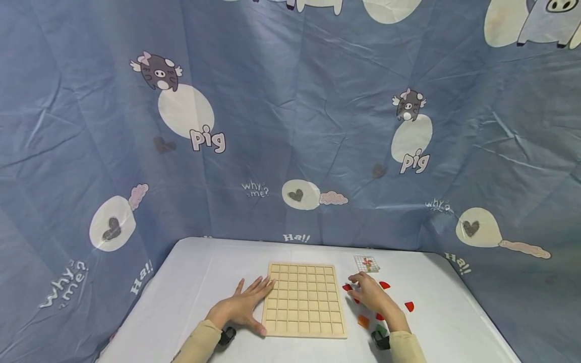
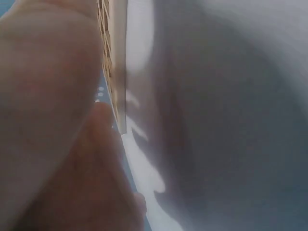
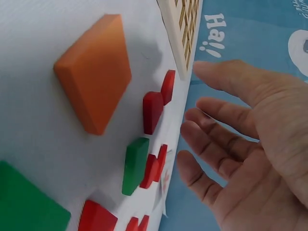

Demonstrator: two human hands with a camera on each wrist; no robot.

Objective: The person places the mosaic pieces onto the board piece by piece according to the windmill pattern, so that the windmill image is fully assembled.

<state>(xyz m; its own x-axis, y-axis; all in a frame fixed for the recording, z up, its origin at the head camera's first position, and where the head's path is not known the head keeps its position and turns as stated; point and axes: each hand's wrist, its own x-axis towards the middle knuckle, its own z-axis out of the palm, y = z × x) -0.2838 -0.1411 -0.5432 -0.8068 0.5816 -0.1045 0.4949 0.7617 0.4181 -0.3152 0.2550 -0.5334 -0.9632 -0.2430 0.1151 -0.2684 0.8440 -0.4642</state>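
A wooden grid board (image 1: 303,300) with square recesses lies on the white table. My left hand (image 1: 242,305), fingers spread, rests against its left edge; in the left wrist view the thumb side of the hand (image 2: 48,96) covers much of the frame beside the board's side (image 2: 118,67). Right of the board, my right hand (image 1: 369,293) hovers over scattered pieces, holding nothing. The right wrist view shows its fingers (image 3: 211,144) loosely bent. Below them are an orange square block (image 3: 96,72), a green block (image 3: 135,166) and several red quarter-round pieces (image 3: 153,111).
A pattern card (image 1: 366,263) with a printed grid lies behind the right hand. One red piece (image 1: 409,306) sits farther right, and an orange block (image 1: 363,321) is near the board's front right corner. A blue printed cloth (image 1: 295,126) hangs around the table.
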